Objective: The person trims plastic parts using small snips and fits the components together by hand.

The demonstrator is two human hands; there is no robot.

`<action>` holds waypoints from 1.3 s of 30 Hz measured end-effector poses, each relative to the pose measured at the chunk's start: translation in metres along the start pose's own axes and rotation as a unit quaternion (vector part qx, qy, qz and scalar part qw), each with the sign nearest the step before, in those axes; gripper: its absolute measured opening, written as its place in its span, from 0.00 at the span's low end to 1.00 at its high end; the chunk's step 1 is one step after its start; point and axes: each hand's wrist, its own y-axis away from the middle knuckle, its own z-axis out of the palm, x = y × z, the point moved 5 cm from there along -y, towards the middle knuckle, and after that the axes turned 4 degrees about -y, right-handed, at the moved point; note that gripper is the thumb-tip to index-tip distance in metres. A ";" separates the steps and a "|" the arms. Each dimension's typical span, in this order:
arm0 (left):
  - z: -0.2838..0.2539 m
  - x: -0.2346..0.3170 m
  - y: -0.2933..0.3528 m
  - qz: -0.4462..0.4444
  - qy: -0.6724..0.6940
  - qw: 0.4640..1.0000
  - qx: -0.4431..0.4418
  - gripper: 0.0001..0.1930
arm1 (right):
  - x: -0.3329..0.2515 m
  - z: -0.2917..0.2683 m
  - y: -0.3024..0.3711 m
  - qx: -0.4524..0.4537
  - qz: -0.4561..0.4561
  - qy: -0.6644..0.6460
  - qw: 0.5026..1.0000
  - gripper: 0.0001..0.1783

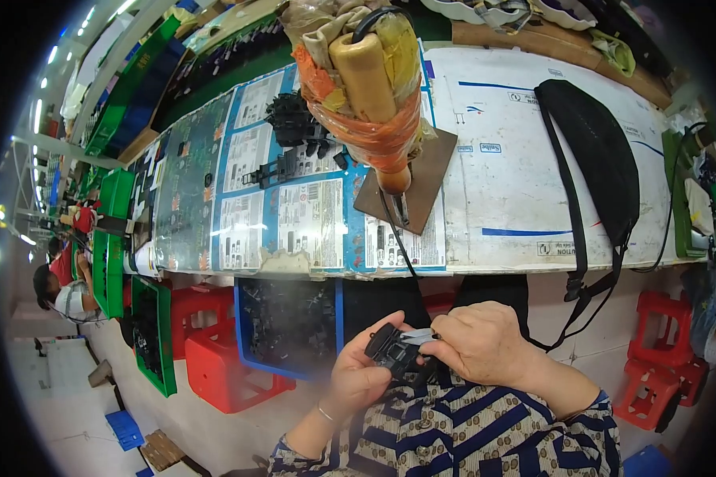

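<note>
Workroom with a long tabletop (525, 195), its left part covered in printed sheets, its right part in white board. On it: one heap of black plastic parts (290, 119), loose pieces just beside; one brown plate (437, 163) under a device (362, 103) wrapped in orange and yellow; one black bag (597, 151), strap hanging past the near edge. Below the edge: one blue crate (340, 322) of black parts; one green crate (167, 342), at its left; red stools (215, 370). Hands: two, close together above the lap. Left hand (364, 372): gripping one black plastic piece (391, 351). Right hand (481, 338): pinching one pale, blade-like tool (418, 337) against that piece; exact contact unclear.
</note>
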 end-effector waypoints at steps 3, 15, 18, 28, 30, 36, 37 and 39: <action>0.001 0.001 0.001 -0.012 -0.020 1.000 0.000 0.36 | -0.003 -0.002 -0.001 -0.003 -0.002 0.020 1.000 0.15; 0.000 0.002 0.006 -0.010 -0.074 0.995 0.060 0.39 | -0.010 -0.003 -0.001 -0.036 -0.010 0.051 0.998 0.15; 0.001 0.003 0.007 -0.013 -0.095 0.995 0.002 0.38 | -0.011 -0.004 -0.001 -0.036 -0.011 0.065 0.997 0.15; 0.000 0.005 0.008 -0.017 -0.168 0.986 0.005 0.37 | -0.010 -0.003 0.000 -0.029 -0.013 0.049 0.998 0.15; -0.001 0.003 0.008 -0.023 -0.151 0.988 0.006 0.37 | -0.008 -0.003 0.002 -0.025 -0.012 0.035 0.999 0.14; -0.006 -0.002 0.009 -0.028 -0.104 0.994 -0.002 0.37 | -0.001 0.005 0.004 -0.035 0.015 -0.029 0.999 0.13; -0.005 -0.002 0.008 -0.030 -0.107 0.994 -0.005 0.37 | 0.002 0.007 0.006 -0.036 0.025 -0.054 0.998 0.13; -0.005 -0.002 0.006 -0.034 -0.108 0.994 -0.008 0.37 | 0.007 0.011 0.008 -0.037 0.036 -0.081 0.995 0.12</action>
